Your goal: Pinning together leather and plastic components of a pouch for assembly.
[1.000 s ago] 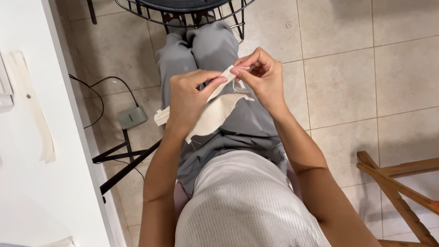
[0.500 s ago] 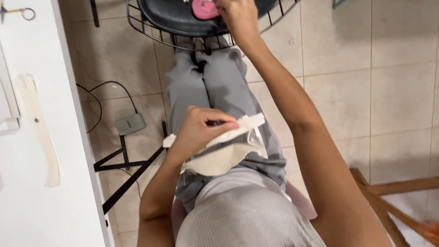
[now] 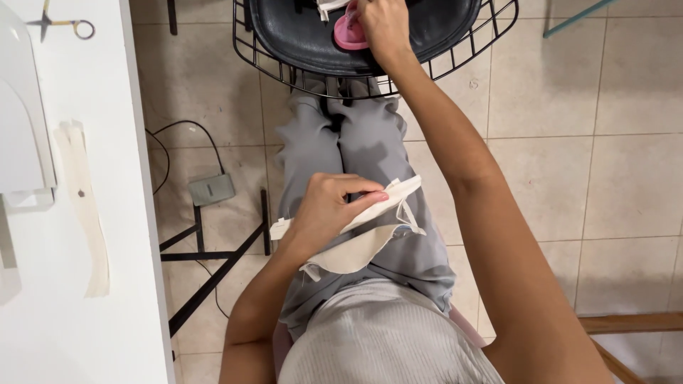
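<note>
Left hand (image 3: 324, 213) grips folded cream cloth (image 3: 370, 227) over the lap, fingers closed on it. Right hand (image 3: 380, 25) reaches to pink pincushion (image 3: 348, 32) on chair (image 3: 299, 43) seat's far edge, touching; grip unclear.

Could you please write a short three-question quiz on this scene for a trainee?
1. True or false: the left hand holds the cream cloth over the lap.
2. What does the right hand reach for? A) scissors B) pink thing C) pedal
3. Where do the scissors lie?

Key:
1. True.
2. B: the pink thing on the black chair.
3. On the white table, at its far end, away from both hands.
</note>
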